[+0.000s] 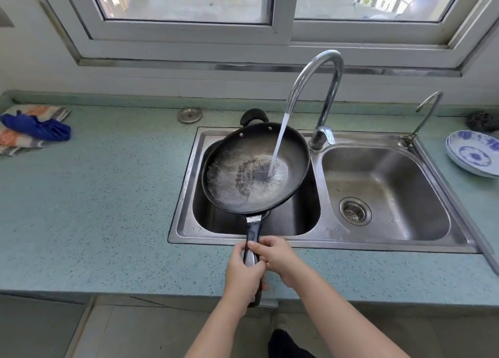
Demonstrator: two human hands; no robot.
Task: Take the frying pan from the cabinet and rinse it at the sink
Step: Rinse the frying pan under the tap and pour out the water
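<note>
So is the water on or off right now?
On. A white stream runs from the tall faucet down into the frying pan, where water is pooling. Left hand and right hand hold its handle.

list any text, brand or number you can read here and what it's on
A stamped mark on the front rim of the sink: a few letters, too small and blurred to read.
No lettering visible on the frying pan, tap or blue-patterned plates.

Daylit window (pixel 189 4) above a speckled teal countertop (pixel 108 195).
</note>
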